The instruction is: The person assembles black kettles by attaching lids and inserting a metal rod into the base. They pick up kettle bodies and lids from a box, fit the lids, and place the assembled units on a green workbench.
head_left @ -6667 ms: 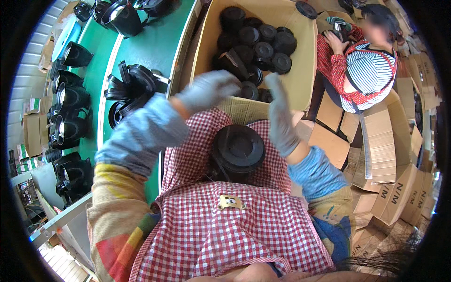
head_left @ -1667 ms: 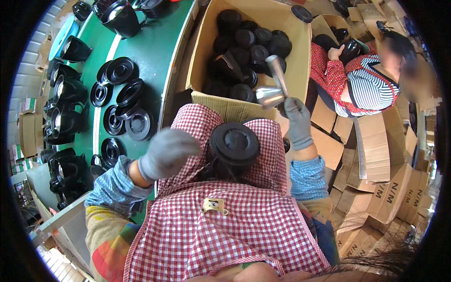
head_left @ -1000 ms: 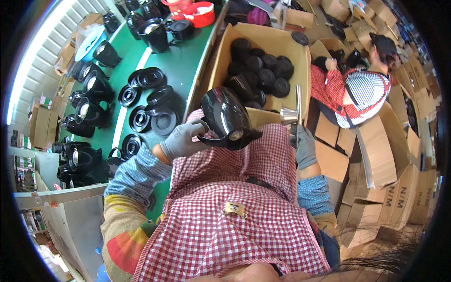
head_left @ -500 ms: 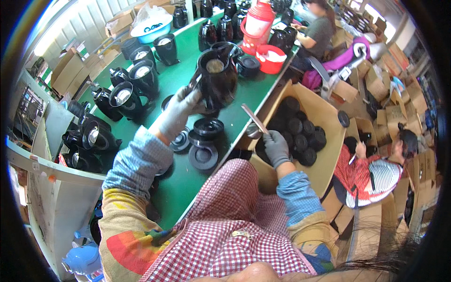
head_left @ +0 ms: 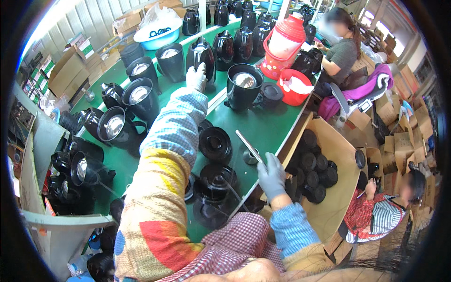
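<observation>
My left hand [head_left: 196, 79], in a pale grey glove, reaches forward over the green bench and closes around the near side of a glossy black jug [head_left: 200, 52] standing upright. Its fingers are partly hidden against the jug. Gloved too, my right hand [head_left: 272, 177] grips a flat metal bar [head_left: 249, 145] near the bench's right edge. Beside the bar shows a round metal piece [head_left: 250, 157]; whether it joins the bar I cannot tell. Between my arms lie round black lids [head_left: 215, 144]. An open black jug with a silvery inside [head_left: 244, 81] stands ahead of my right hand.
Open black jugs [head_left: 139, 95] crowd the bench's left side. A red and white bucket-like container [head_left: 283, 47] and a red bowl [head_left: 295, 88] stand far right. A carton [head_left: 336, 188] holds several black lids. Two other people sit to the right.
My left hand has carried the black jug forward and set it upright on the bench. The right hand still grips the metal bar. The view has shifted.
</observation>
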### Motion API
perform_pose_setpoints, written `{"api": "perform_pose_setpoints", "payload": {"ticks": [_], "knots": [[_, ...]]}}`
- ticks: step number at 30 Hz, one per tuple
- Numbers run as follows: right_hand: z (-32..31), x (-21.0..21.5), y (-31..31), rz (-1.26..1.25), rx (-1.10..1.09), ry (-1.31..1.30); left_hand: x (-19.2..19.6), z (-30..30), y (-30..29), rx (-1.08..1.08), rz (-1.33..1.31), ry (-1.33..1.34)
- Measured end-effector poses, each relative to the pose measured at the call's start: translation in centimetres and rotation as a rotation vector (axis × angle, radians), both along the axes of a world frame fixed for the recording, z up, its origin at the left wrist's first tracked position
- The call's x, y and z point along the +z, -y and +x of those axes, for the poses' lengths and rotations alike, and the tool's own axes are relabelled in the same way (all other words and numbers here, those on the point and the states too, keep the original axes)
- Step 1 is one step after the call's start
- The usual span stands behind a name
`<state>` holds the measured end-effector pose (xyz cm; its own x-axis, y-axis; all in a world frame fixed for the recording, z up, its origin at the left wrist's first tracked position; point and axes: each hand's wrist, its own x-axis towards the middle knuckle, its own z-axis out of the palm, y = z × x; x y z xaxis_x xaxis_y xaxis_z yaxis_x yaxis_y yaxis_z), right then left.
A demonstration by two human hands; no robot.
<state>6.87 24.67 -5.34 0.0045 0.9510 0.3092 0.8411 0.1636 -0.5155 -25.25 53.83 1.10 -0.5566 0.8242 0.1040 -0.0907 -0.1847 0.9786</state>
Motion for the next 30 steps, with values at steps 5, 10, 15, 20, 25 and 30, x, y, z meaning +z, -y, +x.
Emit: {"api": "perform_pose_setpoints", "payload": {"ticks": [5, 10, 15, 20, 25, 30], "knots": [[5.7, 3.2, 6.5, -0.071, 0.205, -0.263, -3.5, -1.0, -5.5, -0.056, -0.014, 0.157], [11.2, 2.4, 14.8, -0.332, 0.014, -0.31, 0.3, -1.8, -2.9, -0.004, -0.21, -0.802], [15.7, 0.1, 21.1, -0.477, -0.298, -0.459, 4.3, -9.3, -3.3, 0.577, -0.341, -1.46], [16.4, -0.6, 26.8, -0.454, -0.497, -0.741, 0.6, -12.0, -4.9, 0.432, -0.473, -1.376], [17.5, 2.0, 31.1, -0.603, -0.569, -0.691, 1.9, -11.3, -2.5, 0.387, -0.234, -1.341], [16.0, 4.5, 31.1, -0.313, -0.326, -0.491, 11.8, -11.5, 3.1, 0.402, 0.026, -1.508]]}}
